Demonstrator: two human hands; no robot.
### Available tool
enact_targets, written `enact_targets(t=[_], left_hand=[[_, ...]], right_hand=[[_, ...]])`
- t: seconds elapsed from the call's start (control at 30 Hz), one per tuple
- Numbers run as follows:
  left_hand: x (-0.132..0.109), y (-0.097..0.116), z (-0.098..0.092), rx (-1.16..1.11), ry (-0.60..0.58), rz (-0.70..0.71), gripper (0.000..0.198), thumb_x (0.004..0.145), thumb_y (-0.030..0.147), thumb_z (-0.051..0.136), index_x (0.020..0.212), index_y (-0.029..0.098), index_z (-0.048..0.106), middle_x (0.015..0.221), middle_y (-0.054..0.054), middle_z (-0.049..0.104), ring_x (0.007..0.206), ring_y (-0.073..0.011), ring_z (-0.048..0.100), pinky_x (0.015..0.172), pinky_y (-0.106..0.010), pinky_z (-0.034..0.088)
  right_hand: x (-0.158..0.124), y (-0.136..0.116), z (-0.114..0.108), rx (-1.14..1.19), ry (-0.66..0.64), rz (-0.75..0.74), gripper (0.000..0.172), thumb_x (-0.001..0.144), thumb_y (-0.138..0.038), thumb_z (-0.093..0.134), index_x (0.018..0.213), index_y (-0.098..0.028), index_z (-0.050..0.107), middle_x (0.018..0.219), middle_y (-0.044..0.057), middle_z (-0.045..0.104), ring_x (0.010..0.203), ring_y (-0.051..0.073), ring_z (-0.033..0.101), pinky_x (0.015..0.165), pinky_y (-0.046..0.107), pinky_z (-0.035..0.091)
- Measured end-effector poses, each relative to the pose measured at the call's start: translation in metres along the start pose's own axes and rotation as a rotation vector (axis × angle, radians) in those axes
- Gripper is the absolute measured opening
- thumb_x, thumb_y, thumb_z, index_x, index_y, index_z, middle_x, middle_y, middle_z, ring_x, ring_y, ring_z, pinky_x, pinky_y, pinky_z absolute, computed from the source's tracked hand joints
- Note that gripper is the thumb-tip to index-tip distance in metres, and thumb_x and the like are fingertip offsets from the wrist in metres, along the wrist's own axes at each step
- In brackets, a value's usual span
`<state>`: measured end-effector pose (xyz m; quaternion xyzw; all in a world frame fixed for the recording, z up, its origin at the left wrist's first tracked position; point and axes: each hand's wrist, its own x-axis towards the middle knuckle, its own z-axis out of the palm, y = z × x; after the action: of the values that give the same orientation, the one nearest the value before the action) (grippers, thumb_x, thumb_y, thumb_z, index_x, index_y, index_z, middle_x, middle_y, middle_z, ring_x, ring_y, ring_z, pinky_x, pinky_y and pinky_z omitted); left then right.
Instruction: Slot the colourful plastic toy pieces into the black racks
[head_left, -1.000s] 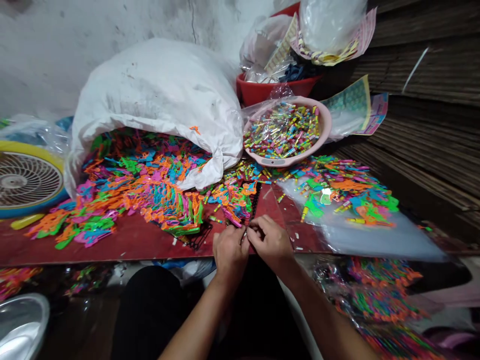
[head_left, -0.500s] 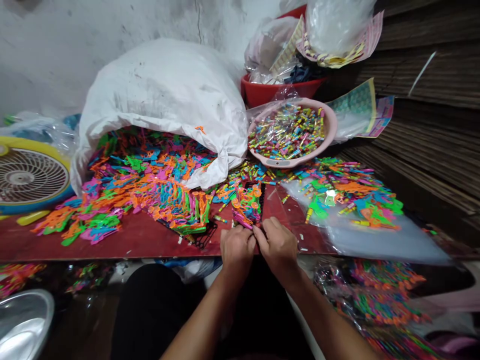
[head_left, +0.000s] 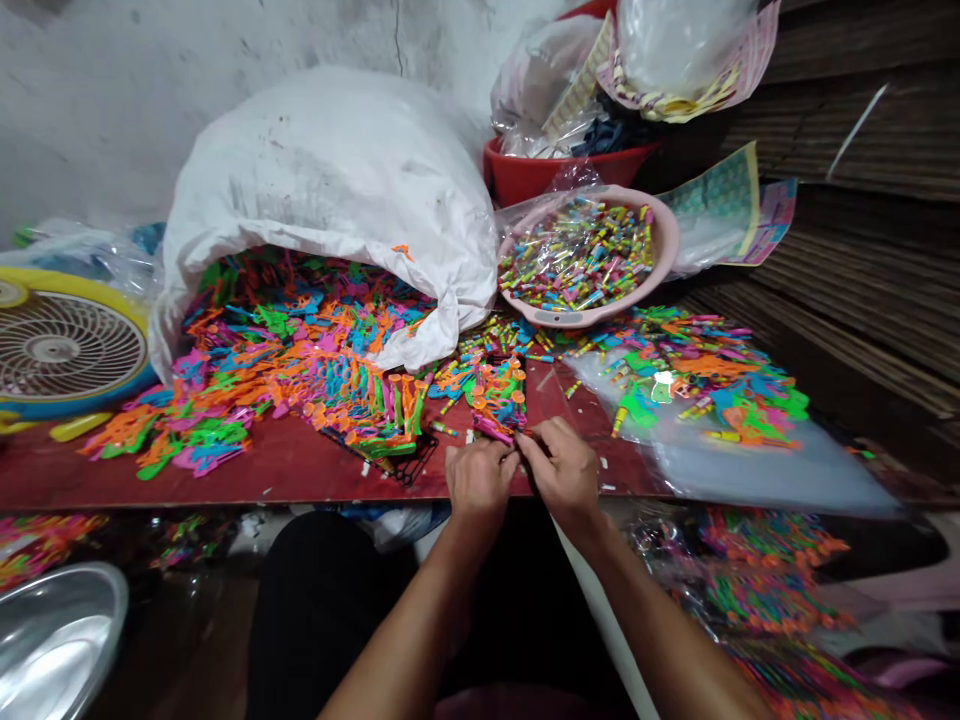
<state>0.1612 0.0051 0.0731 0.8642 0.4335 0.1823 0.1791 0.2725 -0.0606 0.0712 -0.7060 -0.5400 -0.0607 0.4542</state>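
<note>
At the front of the red tabletop (head_left: 285,465), my left hand (head_left: 480,478) is closed, its fingertips at the end of a pink plastic piece (head_left: 493,430). Close beside it, my right hand (head_left: 562,468) is pinched, fingertips pointing at the left ones; whatever lies between them is too small to make out. Just beyond both hands, a short row of colourful plastic pieces (head_left: 499,388) stands on a black rack, mostly covered. A longer row of similar pieces (head_left: 367,400) stands to the left on another black rack (head_left: 415,465).
A white sack (head_left: 322,160) spills a heap of plastic pieces (head_left: 217,370). The pink basin (head_left: 664,250) holds small printed tubes. On the right, clear plastic bags (head_left: 750,475) lie under mixed parts. A yellow-blue fan (head_left: 75,340) is at left, a metal bowl (head_left: 75,630) below.
The view has shifted slightly. My fingertips have drawn a little apart, and more of the pink piece shows at the left fingertips. Both hands remain at the short row.
</note>
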Motion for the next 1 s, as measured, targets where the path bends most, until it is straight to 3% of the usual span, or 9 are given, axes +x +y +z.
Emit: enact_targets(t=[0.1, 0.27, 0.43, 0.6, 0.8, 1.0], left_hand=[[0.0, 0.001, -0.001, 0.008, -0.007, -0.015, 0.019, 0.093, 0.039, 0.06, 0.097, 0.032, 0.077, 0.095, -0.002, 0.077, 0.092, -0.0206, 0.067, 0.08, -0.034, 0.035], [0.003, 0.004, -0.006, 0.018, -0.065, -0.056, 0.021, 0.093, 0.042, 0.059, 0.095, 0.031, 0.077, 0.095, -0.003, 0.077, 0.094, -0.0215, 0.068, 0.086, -0.036, 0.036], [0.003, 0.005, -0.012, -0.025, -0.08, -0.068, 0.021, 0.093, 0.043, 0.059, 0.101, 0.033, 0.076, 0.102, -0.002, 0.077, 0.098, -0.0212, 0.068, 0.089, -0.036, 0.037], [0.004, 0.004, -0.013, -0.027, -0.091, -0.085, 0.024, 0.094, 0.045, 0.057, 0.097, 0.033, 0.077, 0.099, -0.002, 0.077, 0.096, -0.021, 0.068, 0.093, -0.037, 0.038], [0.004, 0.003, -0.009, -0.054, -0.076, -0.076, 0.021, 0.093, 0.045, 0.059, 0.101, 0.036, 0.076, 0.1, 0.0, 0.077, 0.097, -0.0205, 0.067, 0.095, -0.038, 0.036], [0.007, 0.001, -0.006, 0.001, -0.067, -0.081, 0.023, 0.094, 0.043, 0.057, 0.095, 0.031, 0.078, 0.095, -0.004, 0.078, 0.092, -0.0207, 0.069, 0.088, -0.035, 0.038]], right_hand=[[-0.001, -0.003, 0.001, 0.014, 0.042, 0.023, 0.028, 0.097, -0.03, 0.053, 0.071, -0.019, 0.055, 0.07, 0.0, 0.051, 0.067, 0.013, 0.05, 0.063, 0.027, 0.034], [-0.001, 0.0, 0.003, -0.084, 0.034, -0.069, 0.032, 0.096, -0.034, 0.054, 0.068, -0.019, 0.054, 0.068, 0.0, 0.049, 0.064, 0.014, 0.047, 0.062, 0.029, 0.032], [-0.001, -0.001, 0.007, 0.067, 0.124, 0.094, 0.029, 0.094, -0.038, 0.058, 0.072, -0.019, 0.059, 0.07, -0.001, 0.054, 0.065, 0.014, 0.052, 0.06, 0.026, 0.035], [-0.003, -0.002, 0.011, -0.012, 0.12, 0.009, 0.029, 0.094, -0.038, 0.056, 0.074, -0.019, 0.061, 0.072, 0.001, 0.056, 0.07, 0.016, 0.053, 0.066, 0.029, 0.036], [-0.003, 0.001, 0.016, 0.145, 0.187, 0.248, 0.029, 0.09, -0.044, 0.06, 0.076, -0.019, 0.062, 0.07, 0.0, 0.059, 0.065, 0.016, 0.054, 0.061, 0.028, 0.038], [-0.009, -0.005, 0.005, -0.014, 0.026, -0.034, 0.027, 0.093, -0.04, 0.056, 0.077, -0.02, 0.063, 0.074, 0.003, 0.059, 0.071, 0.017, 0.054, 0.066, 0.03, 0.037]])
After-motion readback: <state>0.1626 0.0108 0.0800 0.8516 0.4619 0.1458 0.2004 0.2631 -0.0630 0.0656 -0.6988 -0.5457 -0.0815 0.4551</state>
